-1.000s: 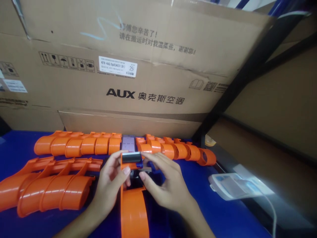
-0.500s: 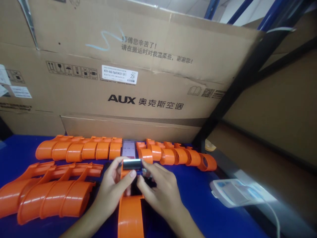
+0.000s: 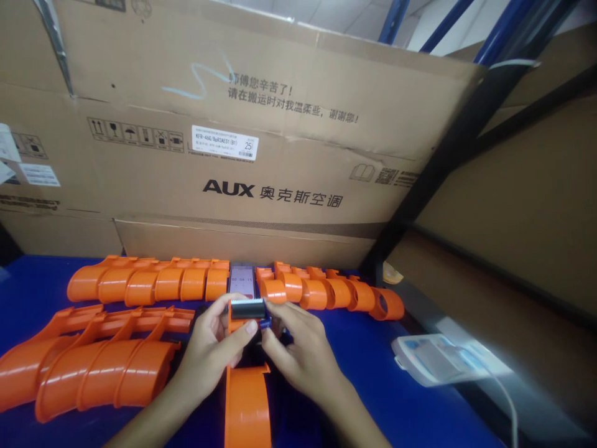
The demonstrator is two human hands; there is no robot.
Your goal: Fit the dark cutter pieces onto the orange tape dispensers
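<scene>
Between my hands is an orange tape dispenser (image 3: pixel 247 404), its wide curved body toward me. Its head carries a toothed metal blade (image 3: pixel 247 301) above a black strip or roller (image 3: pixel 247 310). My left hand (image 3: pixel 209 342) is closed around the left side of the head, thumb lying across its front. My right hand (image 3: pixel 305 348) pinches the right end of the head, with thumb and index finger by a small dark blue part (image 3: pixel 265 323). The right fingertips are partly hidden, and a dark section under the head is hard to make out.
Orange tape dispenser bodies form a back-left row (image 3: pixel 140 286), a back-right row (image 3: pixel 314 292) and a front-left group (image 3: pixel 102 373) on the blue surface (image 3: pixel 373 386). A phone (image 3: pixel 242 281) stands between the back rows. At right lies a white box with a cable (image 3: pixel 433 359); cardboard (image 3: pixel 280 162) rises behind.
The right thumb and fingers have shifted slightly at the head's right end, and more of the blue part shows. The left grip stays the same. The view has moved a little.
</scene>
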